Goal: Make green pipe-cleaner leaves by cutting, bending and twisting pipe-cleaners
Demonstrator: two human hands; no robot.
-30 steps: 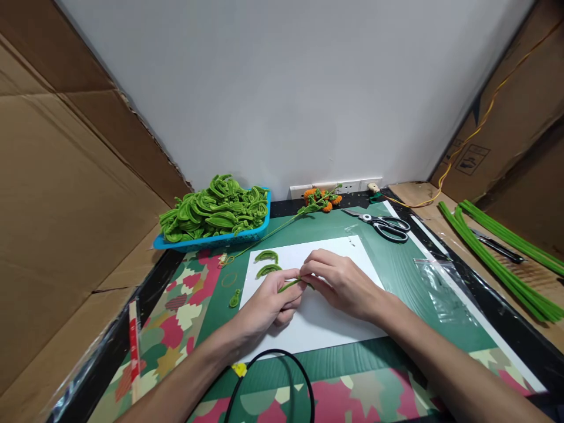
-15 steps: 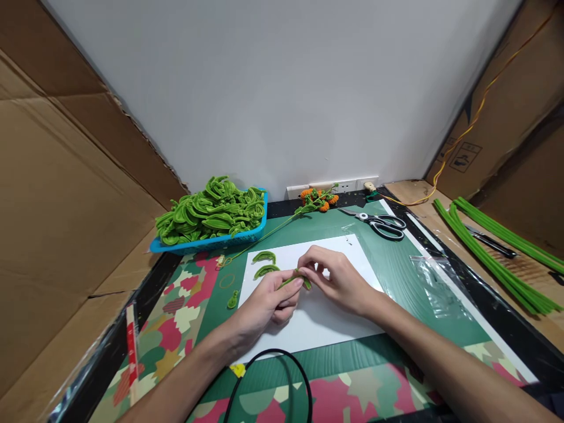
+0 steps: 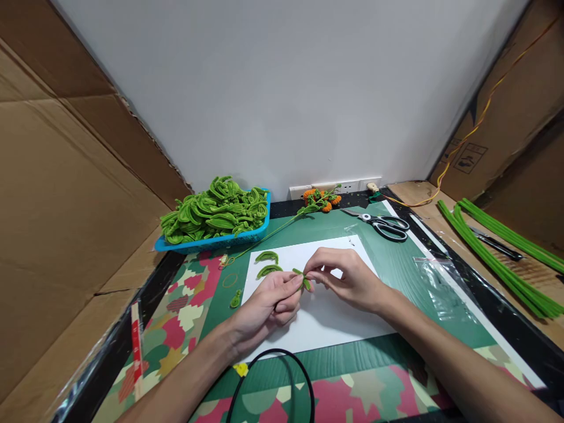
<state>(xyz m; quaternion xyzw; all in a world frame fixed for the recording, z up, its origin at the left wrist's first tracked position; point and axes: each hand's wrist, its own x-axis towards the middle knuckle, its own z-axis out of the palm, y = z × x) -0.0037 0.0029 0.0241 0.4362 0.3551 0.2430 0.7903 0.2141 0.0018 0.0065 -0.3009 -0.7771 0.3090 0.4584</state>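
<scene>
Left hand (image 3: pixel 271 298) curled, right hand (image 3: pixel 351 276) pinching

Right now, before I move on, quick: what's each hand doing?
Left hand: closed, holding a small fuzzy green pipe-cleaner piece.
Right hand: fingertips closed at that same piece; grip firmness can't be told.

The green piece (image 3: pixel 306 282) in the left hand (image 3: pixel 268 298) looks fuzzy and matt, like chenille. Beneath that hand lies smooth, matt white paper (image 3: pixel 335 326); beyond it, equally velvety green shapes (image 3: pixel 215 211) fill a smooth blue plastic basket (image 3: pixel 253 235). Beyond the right hand (image 3: pixel 348 277), scissors (image 3: pixel 373 220) combine metal with plastic; rightward, a clear plastic bag (image 3: pixel 449 296) looks glossy and creased.
</scene>
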